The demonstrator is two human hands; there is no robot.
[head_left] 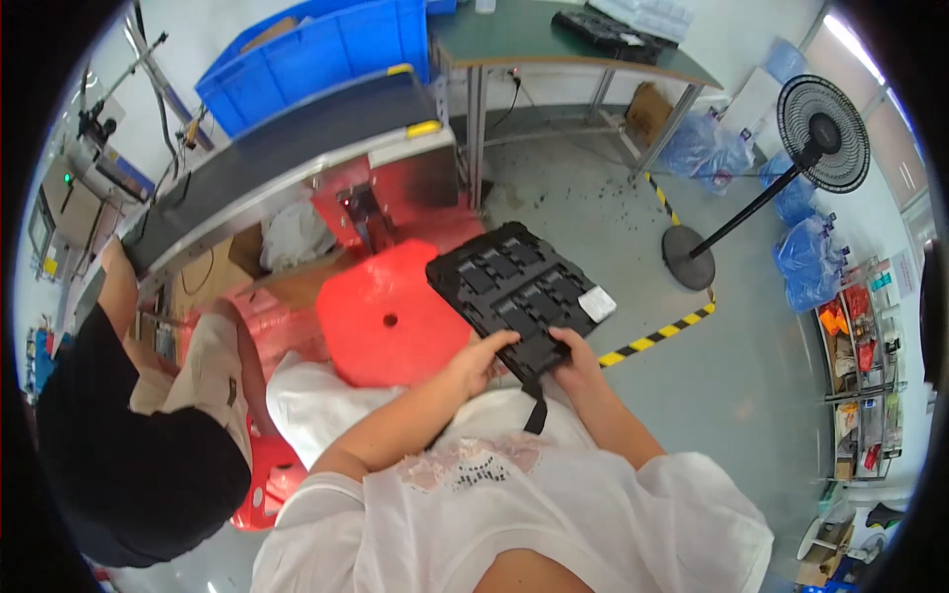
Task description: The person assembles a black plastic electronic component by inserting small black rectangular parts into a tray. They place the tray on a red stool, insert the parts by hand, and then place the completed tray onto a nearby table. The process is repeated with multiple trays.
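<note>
A black moulded plastic tray [514, 282] with several slots lies tilted across both my hands, above my lap. My left hand [478, 366] grips its near left edge with the thumb on top. Round the near right edge, my right hand [577, 366] is closed, its thumb pressing on the upper face. A white label [597, 303] sits at the tray's right corner. From the near edge hangs a black strap [535, 410]. What fills the slots is too small to make out, and most of my fingers are hidden under the tray.
A red stool [366, 316] stands left of the tray. Beyond it runs a conveyor belt [287, 128] with a blue bin [316, 59] behind. A co-worker in black [138, 425] sits at my left. A green table [504, 35] and a standing fan [820, 133] are farther off.
</note>
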